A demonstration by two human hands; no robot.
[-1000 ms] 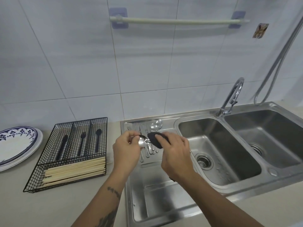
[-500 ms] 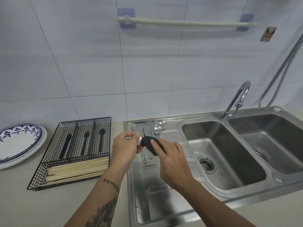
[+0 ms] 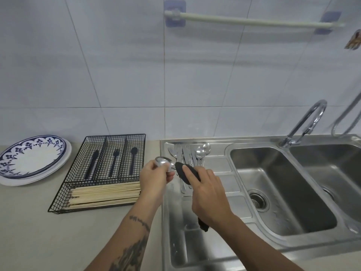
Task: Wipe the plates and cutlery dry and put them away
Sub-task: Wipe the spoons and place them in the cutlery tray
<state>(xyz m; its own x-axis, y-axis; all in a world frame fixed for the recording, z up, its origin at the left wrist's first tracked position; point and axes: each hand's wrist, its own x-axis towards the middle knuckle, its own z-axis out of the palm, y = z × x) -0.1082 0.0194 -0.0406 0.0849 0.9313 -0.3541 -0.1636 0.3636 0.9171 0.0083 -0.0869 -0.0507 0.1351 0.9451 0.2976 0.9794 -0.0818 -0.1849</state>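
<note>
Left hand (image 3: 156, 178) at frame centre, pinching spoon (image 3: 163, 162) by its bowl; handle runs right into dark cloth (image 3: 186, 173). Right hand (image 3: 207, 194) grips cloth, wrapped round handle, index finger laid along it. Spoon's long axis roughly left-right between hands. Wire tray (image 3: 101, 173) lies left of hands, just beside left one, so left hand nearer for stowing. Remaining cutlery (image 3: 188, 155) on drainboard (image 3: 218, 165) above hands. Plates (image 3: 31, 159) far left.
</note>
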